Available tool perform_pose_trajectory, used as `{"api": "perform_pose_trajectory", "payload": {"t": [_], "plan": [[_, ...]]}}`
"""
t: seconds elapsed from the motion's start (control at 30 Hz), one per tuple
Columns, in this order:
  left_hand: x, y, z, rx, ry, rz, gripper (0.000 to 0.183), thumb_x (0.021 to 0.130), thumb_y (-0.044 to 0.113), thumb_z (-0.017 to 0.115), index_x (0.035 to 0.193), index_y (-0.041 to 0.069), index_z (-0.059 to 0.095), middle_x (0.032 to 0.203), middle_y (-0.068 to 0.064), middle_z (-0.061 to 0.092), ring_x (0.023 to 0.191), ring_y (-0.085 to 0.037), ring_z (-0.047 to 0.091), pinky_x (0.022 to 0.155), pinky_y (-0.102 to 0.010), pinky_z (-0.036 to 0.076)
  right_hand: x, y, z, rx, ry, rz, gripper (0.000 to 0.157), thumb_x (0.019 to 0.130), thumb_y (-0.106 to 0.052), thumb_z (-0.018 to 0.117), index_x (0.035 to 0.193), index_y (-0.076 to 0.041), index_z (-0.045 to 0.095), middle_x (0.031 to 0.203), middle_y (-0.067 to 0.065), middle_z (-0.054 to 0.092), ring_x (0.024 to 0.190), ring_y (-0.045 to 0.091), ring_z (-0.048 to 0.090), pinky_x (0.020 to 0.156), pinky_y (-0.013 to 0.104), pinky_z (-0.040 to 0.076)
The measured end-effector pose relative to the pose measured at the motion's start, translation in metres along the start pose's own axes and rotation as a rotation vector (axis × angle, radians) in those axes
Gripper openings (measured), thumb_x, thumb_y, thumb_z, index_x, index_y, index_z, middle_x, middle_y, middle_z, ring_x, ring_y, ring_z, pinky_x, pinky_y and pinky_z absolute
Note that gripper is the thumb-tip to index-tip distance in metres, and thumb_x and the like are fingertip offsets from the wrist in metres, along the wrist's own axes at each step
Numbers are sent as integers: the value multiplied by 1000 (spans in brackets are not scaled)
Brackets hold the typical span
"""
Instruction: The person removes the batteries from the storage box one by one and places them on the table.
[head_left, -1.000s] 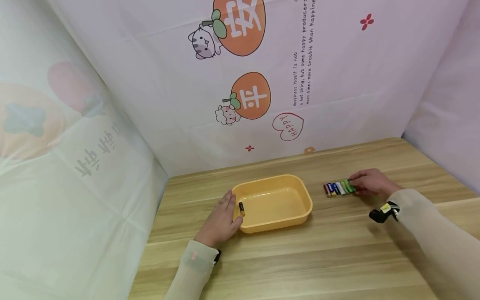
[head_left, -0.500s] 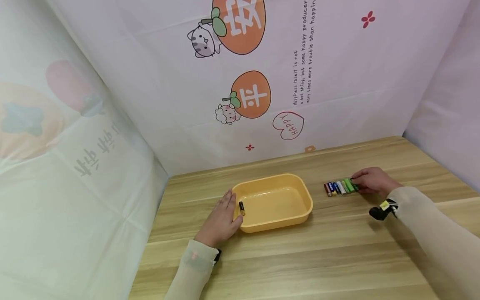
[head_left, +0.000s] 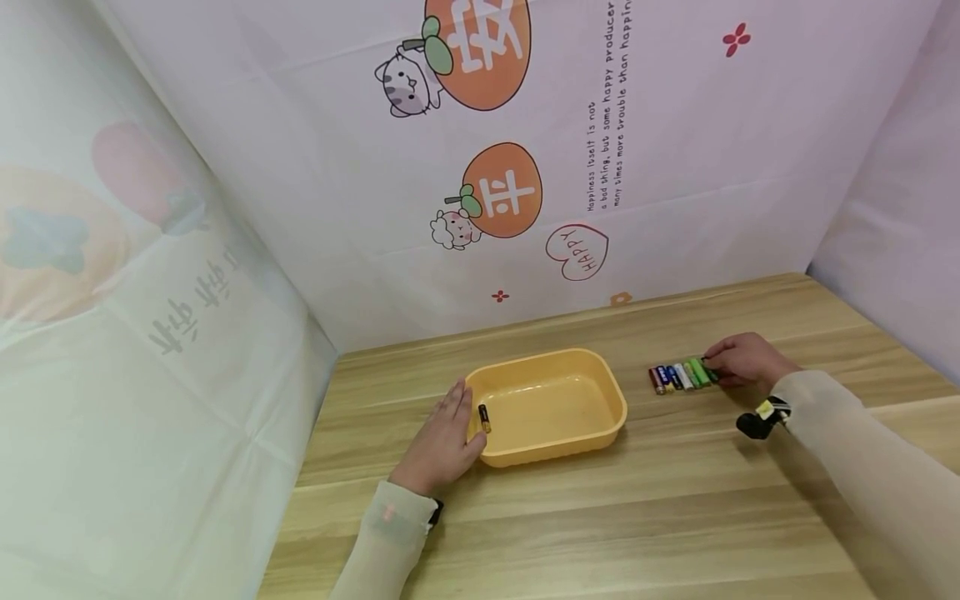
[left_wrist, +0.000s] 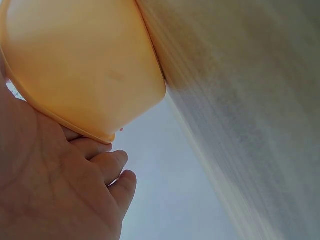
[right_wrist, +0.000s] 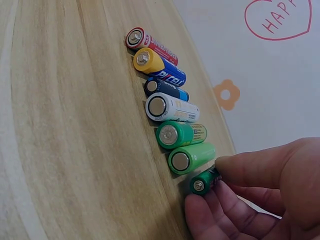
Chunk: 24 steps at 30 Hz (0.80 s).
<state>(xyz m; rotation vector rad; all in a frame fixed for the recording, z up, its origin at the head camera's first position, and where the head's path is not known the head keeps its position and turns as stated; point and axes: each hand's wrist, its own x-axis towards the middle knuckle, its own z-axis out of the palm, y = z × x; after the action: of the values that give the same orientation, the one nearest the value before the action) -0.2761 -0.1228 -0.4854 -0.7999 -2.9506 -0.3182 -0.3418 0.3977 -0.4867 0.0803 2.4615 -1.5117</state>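
Observation:
A yellow plastic tray (head_left: 543,408) stands on the wooden table. My left hand (head_left: 441,442) rests along its left rim with fingers extended; in the left wrist view the fingers touch the tray's edge. Inside the tray, near that hand, lies a black and gold battery (head_left: 483,418). To the right, my right hand (head_left: 750,360) pinches a small dark green battery (right_wrist: 201,183) between thumb and fingers at the near end of a row. Beside it lie a light green battery (right_wrist: 192,157), a green one (right_wrist: 181,134) and a white one (right_wrist: 172,108).
Further along the row are a dark blue battery (right_wrist: 166,89), a blue and yellow battery (right_wrist: 160,66) and a red battery (right_wrist: 151,46). A printed white cloth (head_left: 675,167) hangs behind the table, with more cloth on both sides.
My right hand has shifted slightly to the right at the end of the battery row. The left hand and the tray have stayed in place.

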Motion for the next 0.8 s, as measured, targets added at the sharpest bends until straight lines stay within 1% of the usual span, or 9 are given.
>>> {"api": "perform_pose_trajectory", "payload": {"t": [0.17, 0.33, 0.57, 0.8], "plan": [[0, -1, 0, 3, 6, 4, 70, 101, 38, 42, 153, -2, 18, 162, -14, 6, 147, -22, 5, 116, -41, 14, 2, 0, 1, -47, 3, 1, 40, 94, -5, 58, 120, 23, 48, 95, 15, 65, 78, 21, 63, 69, 38, 57], [-1, -1, 1, 2, 5, 0, 70, 101, 39, 41, 154, -2, 18, 162, -11, 2, 147, -21, 4, 116, -41, 14, 3, 0, 1, -77, 9, 17, 39, 94, -6, 57, 120, 21, 50, 98, 18, 64, 80, 21, 62, 69, 38, 57], [-1, 1, 1, 5, 3, -6, 71, 101, 39, 41, 153, -3, 18, 162, -15, 6, 147, -21, 4, 116, -41, 14, 2, -2, 2, -139, 17, 21, 38, 93, -6, 57, 119, 21, 52, 96, 19, 64, 79, 20, 61, 68, 38, 57], [-2, 2, 0, 3, -4, -18, 71, 101, 40, 41, 154, -2, 18, 162, -10, 2, 147, -19, 3, 116, -39, 13, 5, 0, 1, -163, 24, 15, 36, 94, -6, 55, 118, 20, 54, 97, 19, 64, 79, 20, 61, 68, 38, 57]]}}
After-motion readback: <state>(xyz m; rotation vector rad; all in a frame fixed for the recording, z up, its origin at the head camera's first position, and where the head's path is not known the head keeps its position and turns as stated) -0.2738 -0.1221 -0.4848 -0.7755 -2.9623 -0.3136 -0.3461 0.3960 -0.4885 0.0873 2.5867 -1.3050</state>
